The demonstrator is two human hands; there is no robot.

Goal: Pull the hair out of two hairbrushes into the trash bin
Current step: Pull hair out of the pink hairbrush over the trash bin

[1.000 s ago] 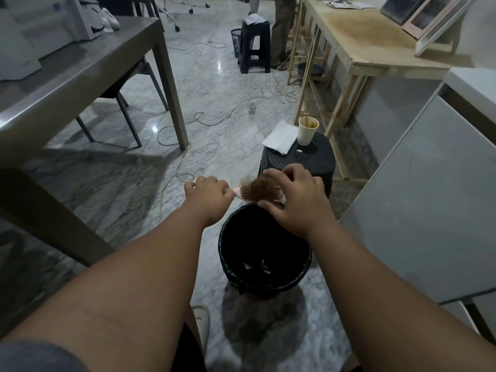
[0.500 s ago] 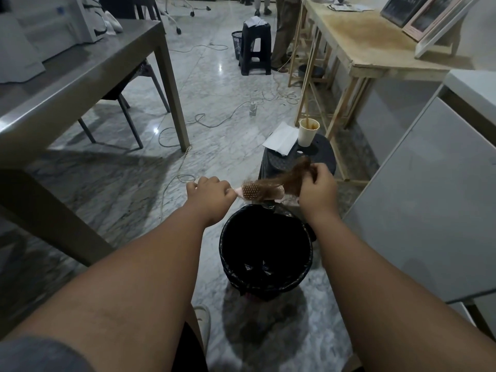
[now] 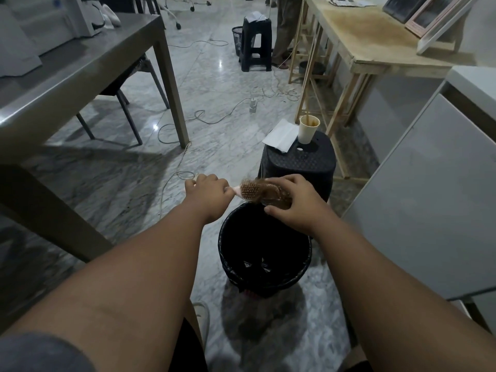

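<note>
We see both bare arms stretched forward over the grey-white marble floor (image 3: 134,170). The left grip (image 3: 208,196) is clenched round the pale pink handle of the round-bristled hairbrush (image 3: 248,191); only a short bit of handle shows, just right of the knuckles. The brush head sticks out sideways, between the two grips, bristles facing us.

The right grip (image 3: 298,204) is curled over the far end of the brush head, grasping the clump of brown hair (image 3: 271,193). Fingers arch over the top of the clump, thumb tucked on the near side. The hair is still tangled on the bristles and touches both brush and fingers.

Directly below and just nearer than both grips stands the round black trash bin lined with a black plastic bag (image 3: 268,287), mouth open. A few small shiny scraps lie at its bottom; we cannot tell what they are.

Just beyond the right grip stands a black perforated plastic stool (image 3: 303,162), carrying a cream paper cup (image 3: 308,130) and a folded white paper sheet (image 3: 280,135), the two touching or nearly so. Well left of the left grip is a grey metal tabletop (image 3: 80,63). Right of the right grip stands a white cabinet (image 3: 416,197), and far beyond it a bare wooden tabletop (image 3: 370,30).
</note>
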